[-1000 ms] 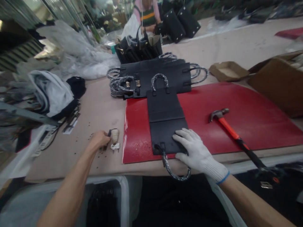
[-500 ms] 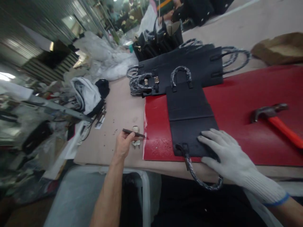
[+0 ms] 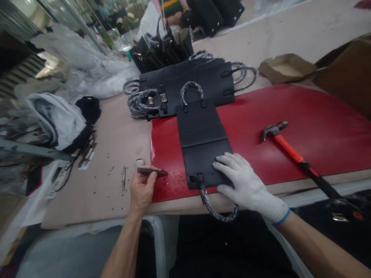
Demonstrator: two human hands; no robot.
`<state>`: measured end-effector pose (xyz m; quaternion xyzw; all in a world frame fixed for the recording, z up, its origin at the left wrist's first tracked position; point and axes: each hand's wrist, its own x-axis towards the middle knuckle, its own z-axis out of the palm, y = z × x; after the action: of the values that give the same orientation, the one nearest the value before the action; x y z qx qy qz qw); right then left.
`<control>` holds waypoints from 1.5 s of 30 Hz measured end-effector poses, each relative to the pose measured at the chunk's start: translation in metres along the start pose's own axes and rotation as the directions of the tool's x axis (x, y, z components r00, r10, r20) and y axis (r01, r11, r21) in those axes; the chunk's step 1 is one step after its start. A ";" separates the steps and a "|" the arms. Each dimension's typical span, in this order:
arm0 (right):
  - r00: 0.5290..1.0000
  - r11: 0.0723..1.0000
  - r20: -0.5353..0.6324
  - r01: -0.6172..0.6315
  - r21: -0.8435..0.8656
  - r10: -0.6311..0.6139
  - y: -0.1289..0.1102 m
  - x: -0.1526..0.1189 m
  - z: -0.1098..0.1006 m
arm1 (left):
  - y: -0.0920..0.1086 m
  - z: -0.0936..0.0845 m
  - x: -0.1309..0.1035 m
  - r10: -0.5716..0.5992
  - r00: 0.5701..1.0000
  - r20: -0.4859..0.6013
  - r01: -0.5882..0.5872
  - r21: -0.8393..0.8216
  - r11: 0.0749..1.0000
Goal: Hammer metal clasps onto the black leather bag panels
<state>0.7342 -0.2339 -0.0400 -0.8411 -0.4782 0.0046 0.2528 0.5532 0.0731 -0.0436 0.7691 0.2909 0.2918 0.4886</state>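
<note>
My bare left hand [image 3: 141, 193] is closed around a dark, pen-shaped punch [image 3: 148, 170]. The tool's tapered tip points right, over the red mat, a little short of a black bag panel [image 3: 203, 129]. That panel lies flat with a plastic-wrapped handle at each end; the near handle [image 3: 216, 214] hangs past the table edge. On the panel's lower right part rests my right hand [image 3: 242, 179], in a white knit glove, with fingers spread. A small pale object [image 3: 140, 162] is partly hidden behind my left hand.
The red mat [image 3: 290, 104] carries a claw hammer [image 3: 290, 148] at the right. More black panels [image 3: 185, 77] are stacked behind. Left lie a thin metal rod [image 3: 124, 177] and several dark specks. A cardboard tray [image 3: 286, 68] sits at the back right. Another person's arm shows far back.
My left hand has carried the punch rightward, so its tip is now over the red mat, closer to the panel. My right hand stays on the panel. The view has turned right.
</note>
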 end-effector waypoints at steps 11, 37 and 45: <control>1.000 1.000 -0.014 0.003 0.017 -0.002 0.000 -0.001 0.000 | 0.011 0.016 -0.009 0.053 0.997 0.063 -0.056 0.050 0.997; 0.996 0.995 -0.026 -0.091 -0.037 0.090 -0.005 0.001 0.004 | 0.042 0.108 -0.042 0.332 0.901 0.279 -0.275 -0.223 0.935; 0.994 0.994 -0.012 -0.108 -0.023 0.107 -0.007 0.001 0.002 | 0.043 0.110 -0.041 0.357 0.886 0.297 -0.312 -0.188 0.931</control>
<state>0.7290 -0.2292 -0.0382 -0.8686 -0.4310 0.0081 0.2446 0.6134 -0.0363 -0.0495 0.8103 0.0485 0.2593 0.5233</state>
